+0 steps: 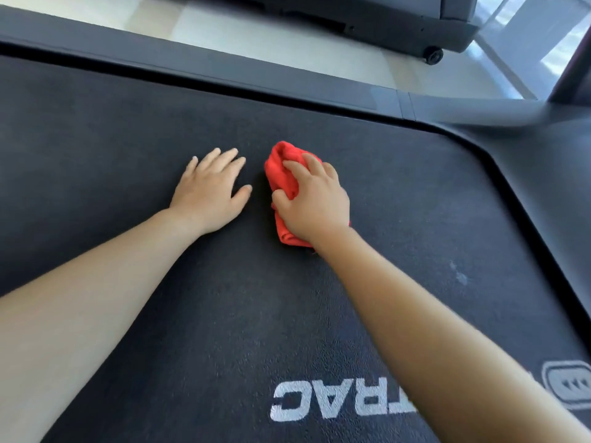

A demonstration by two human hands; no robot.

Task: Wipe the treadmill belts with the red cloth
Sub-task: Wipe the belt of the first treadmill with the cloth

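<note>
- Right hand (315,199) fingers (295,167) curled, gripping bunched red cloth (283,174), pressing it on treadmill belt (128,129).
- Left hand (212,190) fingers (224,156) spread flat on belt, just beside cloth, holding nothing.
- Cloth mid-belt, near far side rail (224,70).

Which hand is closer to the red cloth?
The right hand. It lies on top of the red cloth, fingers curled over it, pressing it onto the belt. The left hand rests flat beside the cloth, not touching it.
</note>
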